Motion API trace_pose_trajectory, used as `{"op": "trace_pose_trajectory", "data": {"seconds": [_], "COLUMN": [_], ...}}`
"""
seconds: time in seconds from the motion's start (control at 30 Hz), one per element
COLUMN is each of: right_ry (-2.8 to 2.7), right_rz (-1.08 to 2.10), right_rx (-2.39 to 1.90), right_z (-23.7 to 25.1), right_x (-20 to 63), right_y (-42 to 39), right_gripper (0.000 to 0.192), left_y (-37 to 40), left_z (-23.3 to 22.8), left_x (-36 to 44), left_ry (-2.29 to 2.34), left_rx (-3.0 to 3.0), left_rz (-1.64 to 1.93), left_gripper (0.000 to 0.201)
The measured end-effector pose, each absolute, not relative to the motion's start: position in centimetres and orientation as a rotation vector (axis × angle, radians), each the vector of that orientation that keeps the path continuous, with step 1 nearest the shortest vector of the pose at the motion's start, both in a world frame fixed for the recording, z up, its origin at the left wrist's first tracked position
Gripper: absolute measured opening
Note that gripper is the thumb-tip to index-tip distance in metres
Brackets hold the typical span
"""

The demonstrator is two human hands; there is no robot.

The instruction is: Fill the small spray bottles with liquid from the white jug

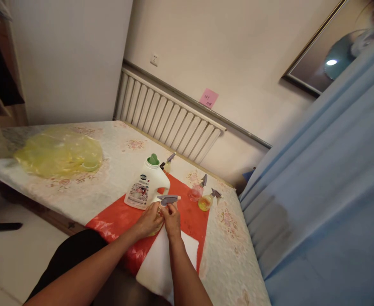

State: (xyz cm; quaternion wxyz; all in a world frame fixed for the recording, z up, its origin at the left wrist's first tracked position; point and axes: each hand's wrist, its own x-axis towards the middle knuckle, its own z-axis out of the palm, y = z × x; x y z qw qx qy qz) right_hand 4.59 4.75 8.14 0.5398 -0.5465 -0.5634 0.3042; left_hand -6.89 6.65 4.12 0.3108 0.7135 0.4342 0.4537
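My left hand [150,220] is wrapped around a small spray bottle, whose yellowish body shows only partly below the fingers. The fingers of my right hand [172,221] are closed at the neck, just under its grey spray head [168,199]. Right behind my hands stands a large white detergent jug [156,178] with a printed label and a green spout in its mouth. A red plastic sheet [110,222] lies underneath, and a white cloth [156,265] is spread below my forearms.
To the right stand a pink spray bottle [195,192] and a yellow spray bottle [205,202]; another grey spray head [171,157] rises behind the jug. A crumpled yellow plastic bag [59,153] and a green cap [90,166] lie left. A radiator [164,114] and blue curtain [289,178] border the table.
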Motion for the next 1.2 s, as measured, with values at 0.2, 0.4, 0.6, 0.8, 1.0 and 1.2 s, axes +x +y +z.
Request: {"op": "trace_pose_trajectory", "data": {"seconds": [0.2,0.4,0.6,0.8,1.0,1.2], "right_ry": [-1.338,-1.327,-1.327,-1.321,-1.294,-1.257], "right_rz": [0.748,0.779,0.789,0.788,0.799,0.828], "right_rx": [-1.288,-1.288,-1.270,-1.263,-1.264,-1.252], "right_z": [8.1,7.4,6.9,6.6,6.4,6.2], "right_x": [4.8,5.0,5.2,5.3,5.3,5.2], "right_y": [4.6,4.8,4.8,4.7,4.7,4.8], "right_gripper": [0.018,0.021,0.020,0.021,0.024,0.024], "left_y": [6.5,6.3,6.2,6.1,6.1,6.0], "left_z": [4.0,4.0,4.0,4.0,3.7,3.7], "left_x": [-6.9,-7.0,-7.0,-7.0,-7.0,-7.1], "left_ry": [1.145,1.150,1.138,1.118,1.129,1.122], "left_rx": [1.910,1.912,1.918,1.918,1.913,1.912], "left_rz": [1.215,1.238,1.250,1.270,1.280,1.281], "left_gripper": [0.021,0.021,0.020,0.020,0.019,0.019]}}
